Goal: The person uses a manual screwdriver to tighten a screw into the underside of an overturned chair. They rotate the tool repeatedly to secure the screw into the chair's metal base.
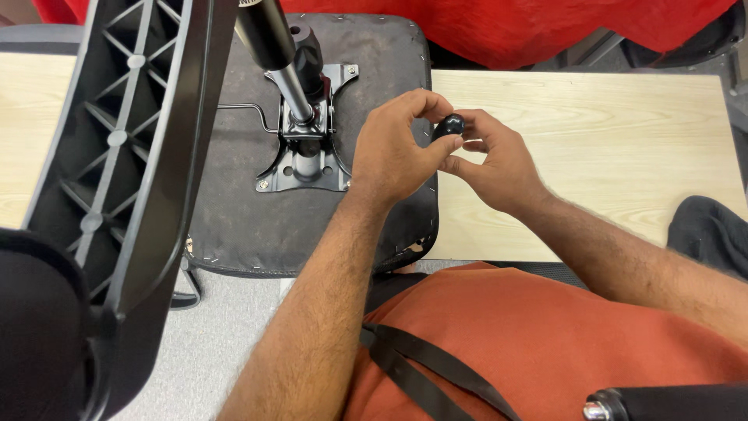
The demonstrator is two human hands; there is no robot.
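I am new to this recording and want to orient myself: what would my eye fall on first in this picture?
First, the two hands meeting at the centre: the left hand and right hand pinch a small black knob between their fingers. Just left of them an upturned chair seat lies with its metal mounting plate and gas cylinder showing. A black ribbed chair base leg fills the left side.

hands: left [393, 152] + right [499, 164] | pinching black knob [448, 125], possibly | over upturned seat [249, 210]
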